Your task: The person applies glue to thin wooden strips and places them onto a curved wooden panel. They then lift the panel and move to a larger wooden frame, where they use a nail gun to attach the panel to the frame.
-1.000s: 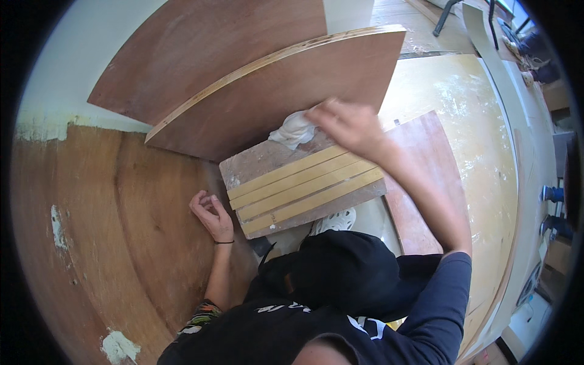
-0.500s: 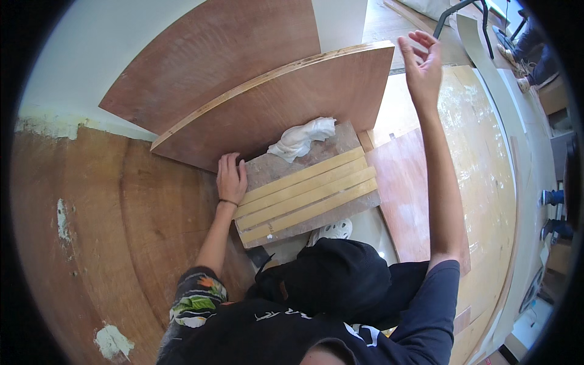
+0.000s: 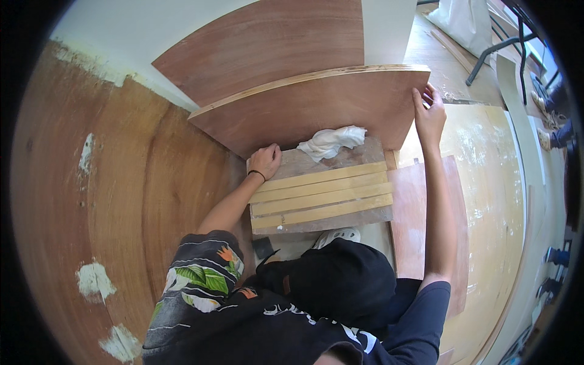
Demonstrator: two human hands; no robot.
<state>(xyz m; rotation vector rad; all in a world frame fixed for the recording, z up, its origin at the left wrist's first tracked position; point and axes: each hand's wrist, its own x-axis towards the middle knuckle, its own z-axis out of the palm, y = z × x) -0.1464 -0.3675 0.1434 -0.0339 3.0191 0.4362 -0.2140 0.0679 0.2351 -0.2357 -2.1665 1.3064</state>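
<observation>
A thick reddish-brown plywood board (image 3: 328,100) stands on its long edge before me, its pale layered top edge showing. My left hand (image 3: 266,161) is at the board's lower left, fingers curled in against its bottom edge, fingertips partly hidden. At the right end, my right hand (image 3: 431,120) closes round the upright edge, thumb on the near face and fingers on the outer side. Just in front of the board is a worn low stand (image 3: 289,159) with yellowish strips (image 3: 322,193) laid across its top. A crumpled white cloth or plastic piece (image 3: 333,142) lies on it, near the board.
Another reddish-brown panel (image 3: 267,45) leans on the white wall behind. Brown wooden sheeting (image 3: 121,194) with pale patches is on my left. Thin sheets (image 3: 486,201) lie on the right. Dark metal legs (image 3: 496,52) and a white bag (image 3: 459,24) are at the far right.
My right hand has come down from the air beside the board's top corner and closed on its right edge. My left hand stays at the lower left. The whole view has turned somewhat.
</observation>
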